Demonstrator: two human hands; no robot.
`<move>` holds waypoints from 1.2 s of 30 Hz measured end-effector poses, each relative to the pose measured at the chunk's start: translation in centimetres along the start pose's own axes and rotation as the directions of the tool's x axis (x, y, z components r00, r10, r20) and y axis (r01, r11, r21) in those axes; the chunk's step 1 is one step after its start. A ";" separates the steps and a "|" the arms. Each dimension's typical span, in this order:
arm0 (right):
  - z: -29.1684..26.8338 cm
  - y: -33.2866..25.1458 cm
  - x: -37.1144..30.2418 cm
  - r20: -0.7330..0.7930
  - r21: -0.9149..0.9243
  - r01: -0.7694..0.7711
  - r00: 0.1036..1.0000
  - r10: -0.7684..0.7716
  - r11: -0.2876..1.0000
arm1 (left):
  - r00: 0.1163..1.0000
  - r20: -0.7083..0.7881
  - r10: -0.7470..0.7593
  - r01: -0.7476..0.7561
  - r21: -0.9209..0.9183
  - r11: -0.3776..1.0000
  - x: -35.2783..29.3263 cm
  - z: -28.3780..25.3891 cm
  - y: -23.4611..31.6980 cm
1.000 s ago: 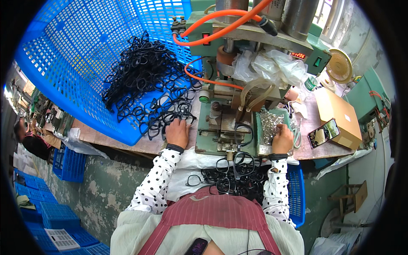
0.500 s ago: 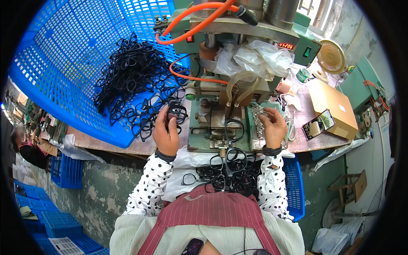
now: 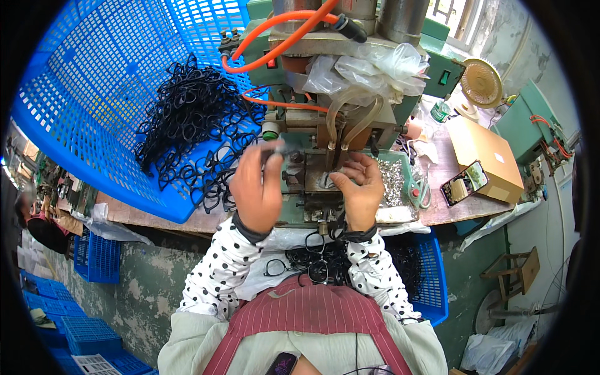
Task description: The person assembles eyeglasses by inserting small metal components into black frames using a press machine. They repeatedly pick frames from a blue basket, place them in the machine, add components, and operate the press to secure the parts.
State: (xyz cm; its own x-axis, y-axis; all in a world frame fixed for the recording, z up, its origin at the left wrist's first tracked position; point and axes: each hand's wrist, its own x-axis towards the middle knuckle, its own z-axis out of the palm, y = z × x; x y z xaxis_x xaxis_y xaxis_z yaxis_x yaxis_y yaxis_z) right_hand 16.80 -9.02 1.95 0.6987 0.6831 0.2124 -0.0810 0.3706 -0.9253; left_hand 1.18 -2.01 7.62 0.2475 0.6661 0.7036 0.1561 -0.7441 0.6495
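My left hand point(image 3: 256, 190) is raised over the left side of the green press point(image 3: 290, 209). Its fingers are closed on a dark thing smeared by motion, seemingly a black glasses frame point(image 3: 275, 150). Under the press's nozzles, my right hand point(image 3: 364, 190) has thumb and fingers pinched at the metal fixture point(image 3: 315, 180). A black glasses frame point(image 3: 338, 230) hangs there, partly hidden by that hand; the grip itself is mostly covered. More black glasses frames point(image 3: 200, 106) lie heaped in the big blue basket point(image 3: 119, 178) at the left.
Small shiny metal parts fill a tray point(image 3: 392, 184) right of the fixture, near scissors point(image 3: 425, 190). A phone point(image 3: 464, 183) leans on a cardboard box point(image 3: 484, 156). Loose glasses frames point(image 3: 317, 270) lie at my lap. Orange hoses point(image 3: 275, 56) loop over the press.
My left hand has moved right from the basket's edge toward the press. My right hand has gone left from the metal parts tray to the fixture. The view has shifted slightly.
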 end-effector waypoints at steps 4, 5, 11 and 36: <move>0.7 0.4 -0.4 -0.083 0.008 0.014 0.996 -0.013 1.000 | 0.995 0.005 -0.099 0.098 -0.218 0.971 1.6 0.4 0.4; 0.9 0.4 -0.4 -0.090 -0.007 0.014 0.996 -0.015 1.000 | 0.994 0.014 -0.112 0.112 -0.247 0.963 1.7 0.3 0.5; 1.6 1.9 -0.5 -0.123 0.110 0.083 0.990 -0.070 0.990 | 0.988 0.114 -0.108 0.128 -0.189 0.974 1.5 -0.4 -0.2; -16.2 4.4 3.2 0.129 -0.991 0.131 0.990 -0.064 0.026 | 0.662 0.419 0.621 -0.549 -0.292 0.783 -5.1 3.5 -2.2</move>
State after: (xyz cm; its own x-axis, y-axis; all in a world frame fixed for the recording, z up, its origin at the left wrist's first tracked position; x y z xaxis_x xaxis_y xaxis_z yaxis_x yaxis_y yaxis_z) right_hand 30.22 -15.37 -6.52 0.6051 0.7335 0.3096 0.7936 -0.5249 -0.3075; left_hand 2.91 -3.96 1.60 0.6618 -0.0421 0.7485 -0.2932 -0.9334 0.2068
